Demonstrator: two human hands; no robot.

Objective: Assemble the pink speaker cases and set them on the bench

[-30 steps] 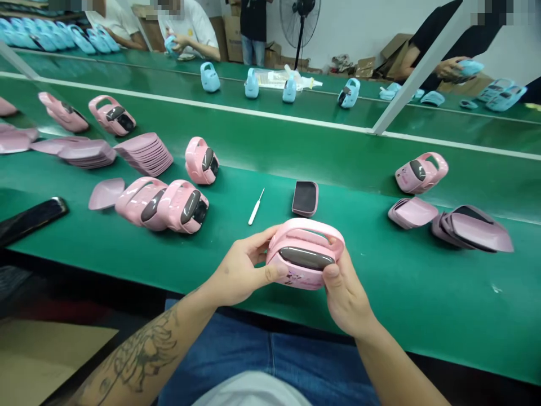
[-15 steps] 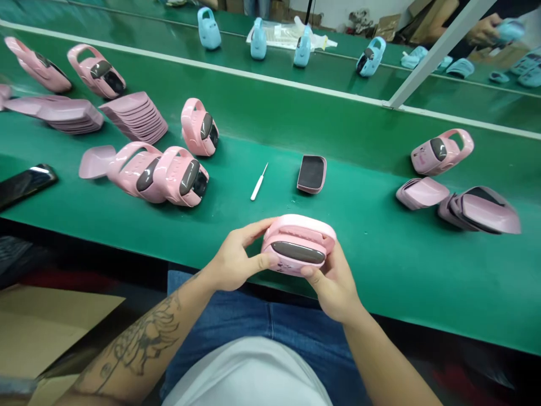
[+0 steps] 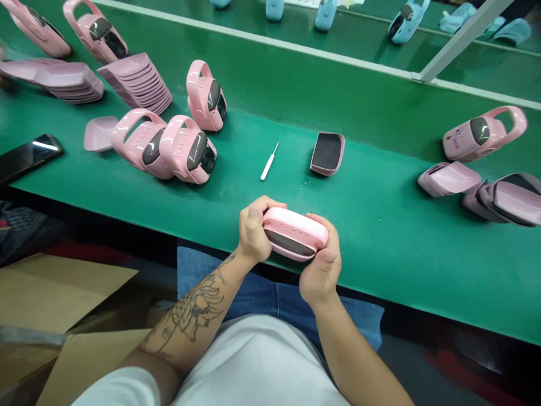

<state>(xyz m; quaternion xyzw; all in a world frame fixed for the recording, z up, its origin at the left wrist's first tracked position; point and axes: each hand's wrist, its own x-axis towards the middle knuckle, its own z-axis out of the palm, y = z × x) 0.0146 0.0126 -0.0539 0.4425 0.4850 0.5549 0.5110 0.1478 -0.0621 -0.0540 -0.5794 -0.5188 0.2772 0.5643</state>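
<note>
Pink case (image 3: 291, 230): held in both hands, above the near edge of the green bench (image 3: 372, 254). Grip: left hand (image 3: 256, 231) clasps one end, right hand (image 3: 323, 262) the other; case pinched between them.

Change: half a second ago both thumbs lay on the printed front; now they sit out at the ends. Case has tipped, so the handle (image 3: 296, 217) faces up and the dark window (image 3: 289, 243) shows as a narrower strip. Reading: hold is being re-set for handling from the ends; case not put down. Screwdriver (image 3: 268, 163) and dark-faced tray (image 3: 327, 152) lie beyond, untouched.

Not visible: underside, printed front, most fingertips behind the case. Cannot tell how hard the hands press. Phone (image 3: 31, 158) is cut off at left; blue cases (image 3: 274, 8) are cropped at the top.
</note>
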